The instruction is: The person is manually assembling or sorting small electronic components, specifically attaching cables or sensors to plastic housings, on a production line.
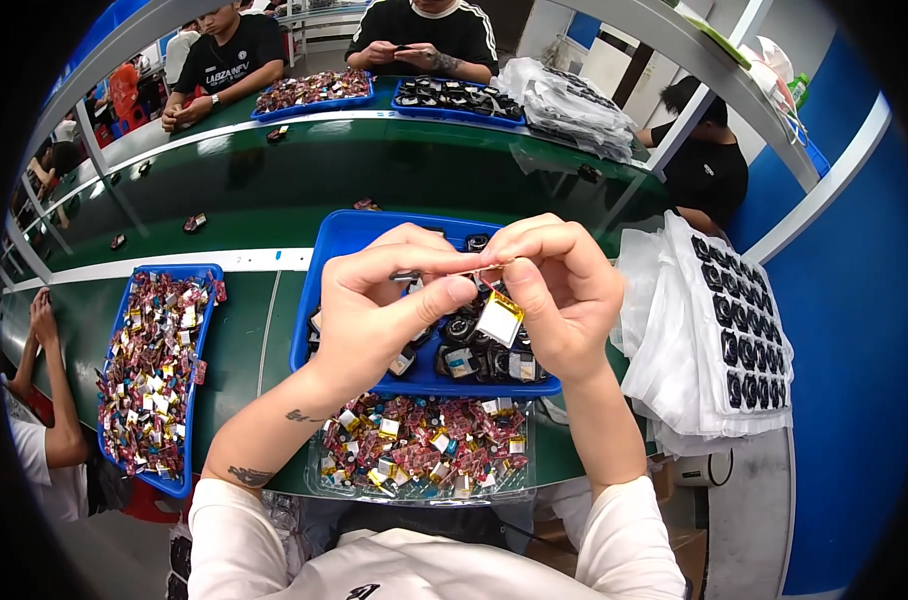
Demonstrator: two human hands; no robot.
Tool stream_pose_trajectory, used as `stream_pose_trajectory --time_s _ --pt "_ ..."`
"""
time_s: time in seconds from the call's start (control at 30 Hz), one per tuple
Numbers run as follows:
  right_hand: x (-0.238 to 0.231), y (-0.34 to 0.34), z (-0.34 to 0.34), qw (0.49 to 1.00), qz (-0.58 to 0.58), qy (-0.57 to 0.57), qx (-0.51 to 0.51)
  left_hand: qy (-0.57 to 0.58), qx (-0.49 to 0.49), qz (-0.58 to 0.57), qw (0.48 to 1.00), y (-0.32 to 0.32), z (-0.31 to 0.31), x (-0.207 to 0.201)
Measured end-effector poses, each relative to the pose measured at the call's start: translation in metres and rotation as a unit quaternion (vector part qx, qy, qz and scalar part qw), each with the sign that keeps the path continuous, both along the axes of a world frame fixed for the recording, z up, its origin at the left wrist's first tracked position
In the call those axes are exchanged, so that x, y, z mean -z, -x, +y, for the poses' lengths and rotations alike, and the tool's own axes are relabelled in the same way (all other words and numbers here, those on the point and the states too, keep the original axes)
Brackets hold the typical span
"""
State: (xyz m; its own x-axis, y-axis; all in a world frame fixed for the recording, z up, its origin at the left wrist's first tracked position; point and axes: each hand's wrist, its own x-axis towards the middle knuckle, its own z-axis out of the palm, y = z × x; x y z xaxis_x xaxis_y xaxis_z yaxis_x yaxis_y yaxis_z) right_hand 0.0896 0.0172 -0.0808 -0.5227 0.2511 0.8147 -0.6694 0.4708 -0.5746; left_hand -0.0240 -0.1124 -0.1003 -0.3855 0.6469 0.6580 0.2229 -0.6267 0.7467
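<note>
Across the green workbench [242,340] sit four blue trays [339,238], two at upper centre, one left, one centre, seemingly keeping parts within reach. One clear tray [519,482] at lower centre holds heaped boards, too many to count. Left hand [364,305] and right hand [574,315] pinch one circuit board [486,268] mid-frame, apparently steadying both ends; its one silver pouch battery [499,322] hangs free.

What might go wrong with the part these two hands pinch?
The thin red wire might strain, since the white rectangular cell with yellow tape hangs beneath the grip. If the bare left hand or bare right hand slips, the cell could drop among rounded black parts in the blue plastic tray.
</note>
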Motion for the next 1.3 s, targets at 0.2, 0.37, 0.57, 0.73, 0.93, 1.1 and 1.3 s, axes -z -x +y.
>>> stream_pose_trajectory --time_s 0.2,0.37,0.57,0.73,0.93,1.1,1.3 --pt "0.010 0.010 -0.005 0.968 0.133 -0.157 0.143 -0.013 0.117 -0.295 0.948 -0.012 -0.003 0.001" --pt "0.001 0.004 0.002 0.974 0.119 -0.145 0.125 0.050 0.071 -0.294 0.952 -0.008 -0.006 -0.008" --pt "-0.011 -0.004 0.013 0.991 -0.071 -0.099 0.057 0.192 -0.079 0.084 0.975 -0.008 -0.009 -0.017" --pt "-0.006 -0.003 0.020 0.984 -0.158 -0.063 -0.057 0.178 -0.048 0.086 0.979 -0.007 -0.008 -0.013" --pt "-0.006 -0.007 0.021 0.977 -0.181 0.092 -0.068 0.140 -0.190 0.210 0.949 -0.006 -0.004 -0.015" --pt "-0.005 -0.002 0.016 0.962 -0.187 0.170 -0.102 0.086 -0.181 0.196 0.960 -0.003 -0.005 -0.015" --pt "-0.004 -0.006 0.019 0.937 -0.213 0.230 -0.156 0.103 -0.131 0.095 0.981 -0.001 -0.004 -0.012"
